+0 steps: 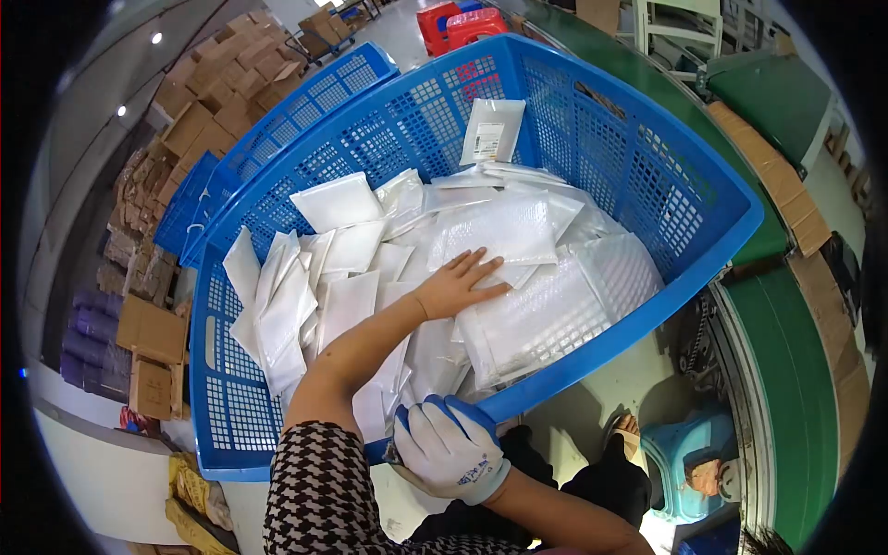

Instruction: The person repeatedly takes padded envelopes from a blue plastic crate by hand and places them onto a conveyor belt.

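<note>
My bare left hand (460,282) reaches into a large blue plastic basket (592,370). Its fingers are spread, palm down, against white bubble mailers (495,231) in the pile. My right hand (449,450), in a white and blue work glove, is closed over the basket's near rim. A small dark edge shows beside that glove; I cannot make out what it is. Many flat white padded packages (347,301) fill the basket in a loose heap. One package with a printed label (490,134) leans upright against the far corner.
A green conveyor belt (777,370) runs along the right side. Another blue basket (319,92) stands behind at the left, with stacked cardboard boxes (217,88) beyond. Red stools (472,28) are at the back. A light blue stool (680,453) stands on the floor at lower right.
</note>
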### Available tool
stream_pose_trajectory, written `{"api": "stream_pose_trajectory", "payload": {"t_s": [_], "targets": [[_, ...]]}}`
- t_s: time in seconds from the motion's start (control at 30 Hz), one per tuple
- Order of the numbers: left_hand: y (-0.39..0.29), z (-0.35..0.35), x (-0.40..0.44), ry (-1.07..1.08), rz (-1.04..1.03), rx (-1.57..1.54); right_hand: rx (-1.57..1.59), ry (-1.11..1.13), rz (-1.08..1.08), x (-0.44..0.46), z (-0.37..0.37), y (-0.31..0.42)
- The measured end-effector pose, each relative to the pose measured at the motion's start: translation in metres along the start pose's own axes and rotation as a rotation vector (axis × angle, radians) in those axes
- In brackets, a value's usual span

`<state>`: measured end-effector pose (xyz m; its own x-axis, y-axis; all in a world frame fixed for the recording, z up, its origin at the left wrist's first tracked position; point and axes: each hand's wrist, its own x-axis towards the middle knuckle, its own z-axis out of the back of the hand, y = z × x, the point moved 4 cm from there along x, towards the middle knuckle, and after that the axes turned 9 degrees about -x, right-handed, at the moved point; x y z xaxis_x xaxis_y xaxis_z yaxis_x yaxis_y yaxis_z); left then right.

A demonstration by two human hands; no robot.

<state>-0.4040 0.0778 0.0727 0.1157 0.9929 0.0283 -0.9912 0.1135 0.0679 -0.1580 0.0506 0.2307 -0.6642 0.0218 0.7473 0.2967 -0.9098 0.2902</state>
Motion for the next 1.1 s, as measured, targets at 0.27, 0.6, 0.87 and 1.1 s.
{"api": "stream_pose_trajectory", "payload": {"t_s": [0.27,0.6,0.87,1.1], "targets": [[-0.003,0.007,0.005,-0.063,0.079,0.100,0.019,-0.026,-0.007,0.003,0.001,0.001],[-0.022,0.049,0.017,0.001,-0.003,0.291,0.002,0.045,0.017,0.004,0.008,0.002],[-0.027,0.065,0.016,0.307,0.091,0.289,-0.002,0.069,0.005,0.000,0.017,0.007],[-0.017,0.033,0.007,0.003,0.078,0.179,0.014,0.164,0.006,0.002,0.015,0.003]]}}
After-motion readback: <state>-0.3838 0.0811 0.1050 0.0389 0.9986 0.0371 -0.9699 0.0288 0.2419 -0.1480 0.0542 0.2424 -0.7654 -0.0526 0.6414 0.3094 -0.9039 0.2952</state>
